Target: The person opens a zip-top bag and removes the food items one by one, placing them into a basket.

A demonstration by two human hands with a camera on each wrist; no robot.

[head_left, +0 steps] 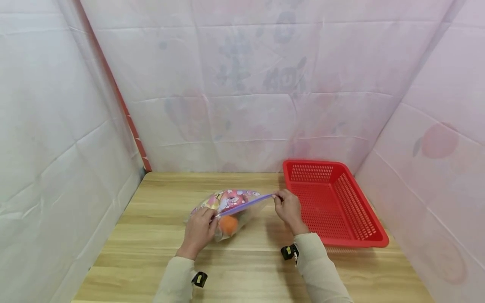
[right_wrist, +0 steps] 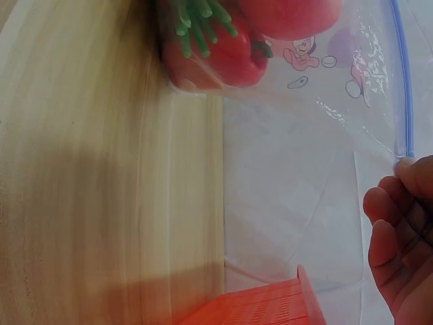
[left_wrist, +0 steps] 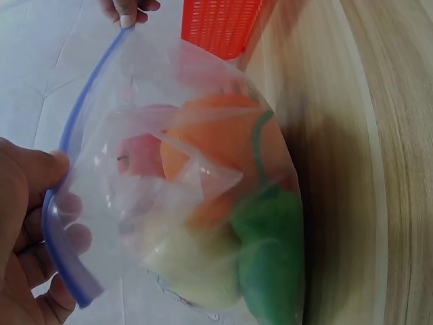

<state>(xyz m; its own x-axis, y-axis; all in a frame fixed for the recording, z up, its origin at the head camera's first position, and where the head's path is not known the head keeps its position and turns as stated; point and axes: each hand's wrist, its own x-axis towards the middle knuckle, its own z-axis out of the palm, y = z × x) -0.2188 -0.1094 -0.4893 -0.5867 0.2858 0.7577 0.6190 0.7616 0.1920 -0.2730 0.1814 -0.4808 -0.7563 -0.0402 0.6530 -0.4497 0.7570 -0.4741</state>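
Note:
A clear zip bag with printed cartoon figures and a purple zip strip stands on the table. My left hand pinches the near left end of the strip, thumb on one side and fingers behind it. At the far right end, my right hand pinches the strip's corner. Through the plastic in the left wrist view show an orange fruit, a red fruit, a green pepper and a pale yellowish item. A red pepper shows in the right wrist view.
A red plastic basket with slotted walls sits at the right of the wooden table, close to my right forearm. White printed sheets hang behind and on both sides.

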